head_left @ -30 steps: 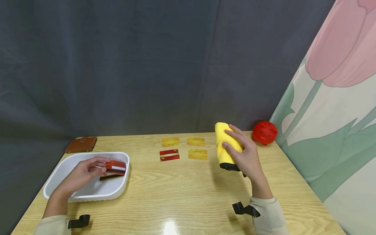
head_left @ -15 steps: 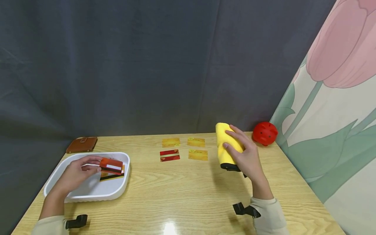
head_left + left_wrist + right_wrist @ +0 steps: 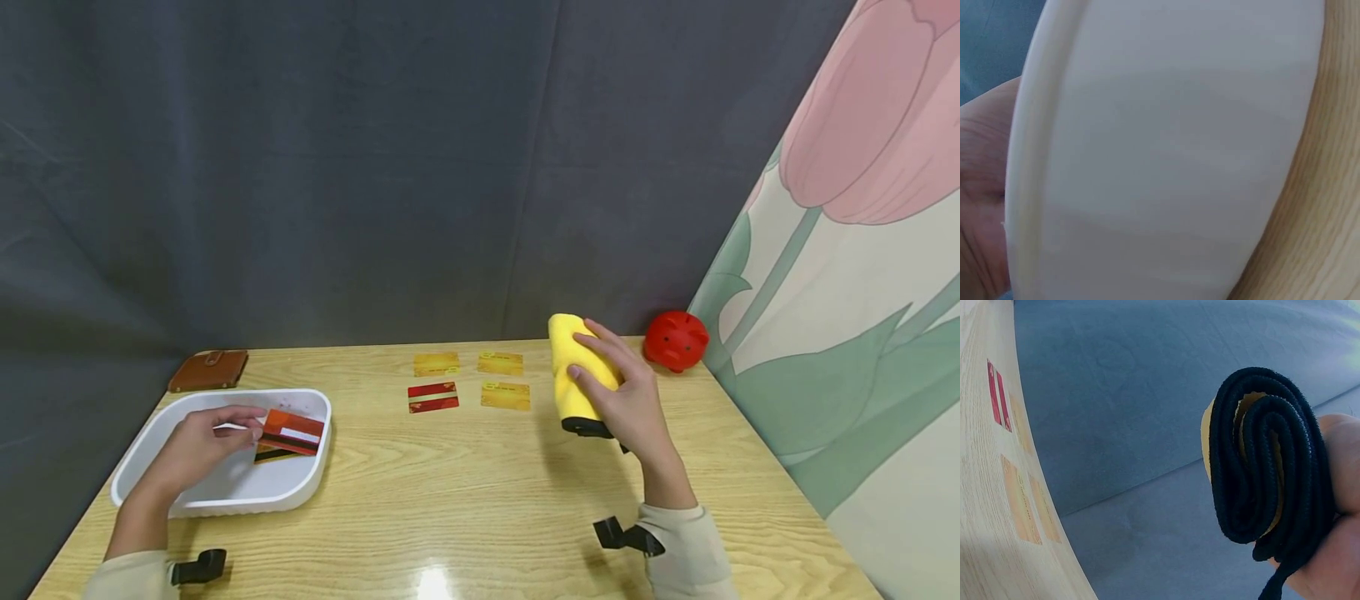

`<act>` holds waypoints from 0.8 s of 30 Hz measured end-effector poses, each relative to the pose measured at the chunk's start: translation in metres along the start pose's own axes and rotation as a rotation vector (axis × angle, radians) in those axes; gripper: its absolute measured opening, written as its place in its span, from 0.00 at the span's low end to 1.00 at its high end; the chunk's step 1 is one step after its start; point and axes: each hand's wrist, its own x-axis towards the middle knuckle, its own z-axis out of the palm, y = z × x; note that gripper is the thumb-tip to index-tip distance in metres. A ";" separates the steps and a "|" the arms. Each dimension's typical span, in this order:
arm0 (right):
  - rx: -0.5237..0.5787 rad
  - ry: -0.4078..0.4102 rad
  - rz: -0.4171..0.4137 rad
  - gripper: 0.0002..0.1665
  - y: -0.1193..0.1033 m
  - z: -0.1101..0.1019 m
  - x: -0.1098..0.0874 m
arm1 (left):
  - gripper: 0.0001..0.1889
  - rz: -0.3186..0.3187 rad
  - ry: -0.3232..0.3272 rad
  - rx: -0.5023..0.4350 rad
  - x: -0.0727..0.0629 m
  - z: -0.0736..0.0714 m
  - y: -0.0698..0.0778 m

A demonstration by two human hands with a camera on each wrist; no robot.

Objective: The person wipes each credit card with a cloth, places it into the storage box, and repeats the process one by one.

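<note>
My left hand [image 3: 198, 450] reaches into the white tray [image 3: 300, 497], its thumb and fingertips at the left edge of a red-orange bank card [image 3: 294, 432] with a dark stripe, which it pinches. The card overlaps a yellow bank card [image 3: 272, 455] lying in the tray. From the left wrist, the tray's outer wall [image 3: 1179, 156] hides most of that hand. My right hand [image 3: 633, 400] grips a rolled yellow cloth [image 3: 576, 367] with black edging, held above the table. The cloth's coiled black end [image 3: 1266, 462] faces the right wrist camera.
Several cards lie in two rows mid-table, among them a red bank card [image 3: 432, 397] and a gold bank card [image 3: 506, 396]. A brown leather wallet [image 3: 208, 370] lies behind the tray. A red piggy bank [image 3: 676, 340] stands back right by the floral wall. A dark curtain [image 3: 420, 183] hangs behind.
The left hand has drawn back left. The red-orange card went left, then slightly right and down, and now shows more of its face. The right hand and cloth stay nearly still.
</note>
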 end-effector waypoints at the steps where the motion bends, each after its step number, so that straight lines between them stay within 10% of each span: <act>1: -0.001 -0.001 0.001 0.25 0.000 0.000 0.000 | 0.19 0.003 0.004 0.009 0.000 0.000 0.000; 12: 0.005 0.003 -0.004 0.25 0.000 -0.002 -0.001 | 0.17 0.060 0.054 -0.013 0.001 -0.002 0.012; 24: 0.035 0.007 0.008 0.24 -0.001 -0.003 -0.001 | 0.14 0.188 0.035 -0.092 0.018 0.031 0.093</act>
